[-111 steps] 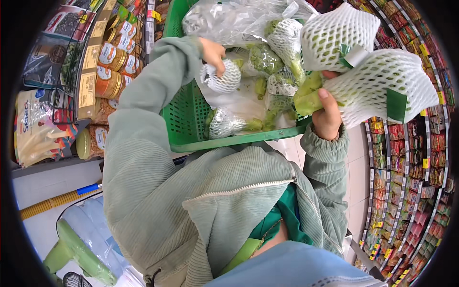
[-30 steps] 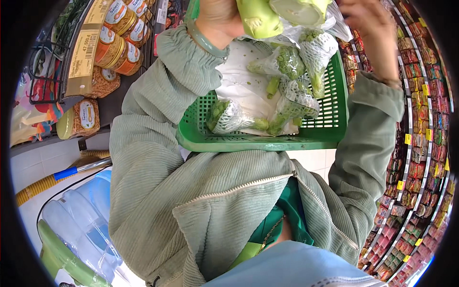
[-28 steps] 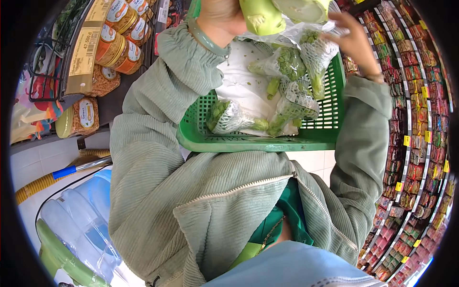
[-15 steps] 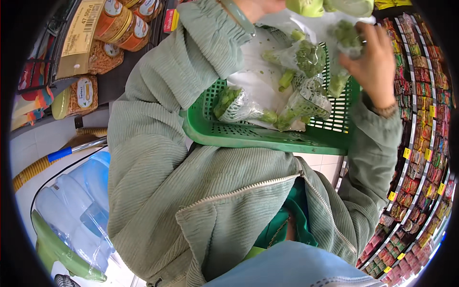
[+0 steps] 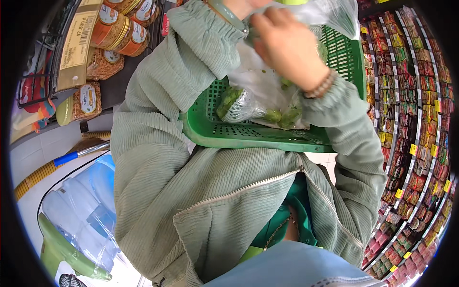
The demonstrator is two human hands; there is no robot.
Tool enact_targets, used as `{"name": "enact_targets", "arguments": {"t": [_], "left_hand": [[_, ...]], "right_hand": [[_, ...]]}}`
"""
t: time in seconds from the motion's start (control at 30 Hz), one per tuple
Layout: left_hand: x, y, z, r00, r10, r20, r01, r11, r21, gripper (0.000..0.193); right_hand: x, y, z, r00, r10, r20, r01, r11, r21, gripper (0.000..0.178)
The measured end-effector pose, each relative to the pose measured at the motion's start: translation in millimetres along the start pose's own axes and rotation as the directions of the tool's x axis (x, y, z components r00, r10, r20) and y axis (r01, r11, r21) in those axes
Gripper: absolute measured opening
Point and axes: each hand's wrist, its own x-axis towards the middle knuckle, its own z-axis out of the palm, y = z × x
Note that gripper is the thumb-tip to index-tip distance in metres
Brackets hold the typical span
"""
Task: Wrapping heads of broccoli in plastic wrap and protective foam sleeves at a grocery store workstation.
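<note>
My left hand (image 5: 242, 6) is at the top edge, mostly cut off; its fingers cannot be made out. My right hand (image 5: 292, 48) reaches across the green plastic basket (image 5: 267, 142), fingers curled close beside the left hand. Whatever those fingers hold, if anything, is hidden. Inside the basket, plastic-wrapped green vegetables (image 5: 235, 105) lie on a white sheet (image 5: 248, 67); my right hand and sleeve cover part of them. A clear plastic bag (image 5: 340, 18) lies over the far right rim, near a pale green vegetable (image 5: 292, 1) cut off by the top edge.
Shelves at the left hold orange-lidded jars (image 5: 114, 31) below a price card (image 5: 76, 43). Large clear blue water bottles (image 5: 79, 201) and a yellow ribbed hose (image 5: 36, 182) stand lower left. Tall racks of small colourful packets (image 5: 411, 119) line the right.
My right hand has swung left from the basket's right side to beside my left hand, now covering some wrapped vegetables. The pale green vegetable at the top has mostly left view.
</note>
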Motion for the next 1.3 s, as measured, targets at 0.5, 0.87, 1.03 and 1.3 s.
{"name": "enact_targets", "arguments": {"t": [0.5, 0.87, 1.03, 1.3], "left_hand": [[-0.6, -12.8, 2.8, 0.989, 0.014, -0.149, -0.004, 0.998, 0.069, 0.071], [-3.3, -4.3, 23.8, 0.881, -0.092, -0.464, 0.067, 0.995, -0.07, 0.073], [-5.0, -13.3, -4.5, 0.979, -0.011, -0.204, 0.019, 0.999, 0.036, 0.072], [-6.2, -22.2, -4.5, 0.981, -0.034, -0.192, 0.044, 0.998, 0.048, 0.07]], "right_hand": [[-14.3, 86.4, 91.0, 0.957, 0.147, 0.251, -0.212, 0.943, 0.256, 0.056], [-4.1, 169.0, 55.6, 0.853, 0.52, 0.045, -0.465, 0.718, 0.519, 0.047], [15.1, 115.3, 20.0, 0.792, 0.565, 0.232, -0.497, 0.375, 0.782, 0.043], [-19.7, 113.8, 89.7, 0.975, -0.111, 0.193, 0.015, 0.898, 0.439, 0.028]]}}
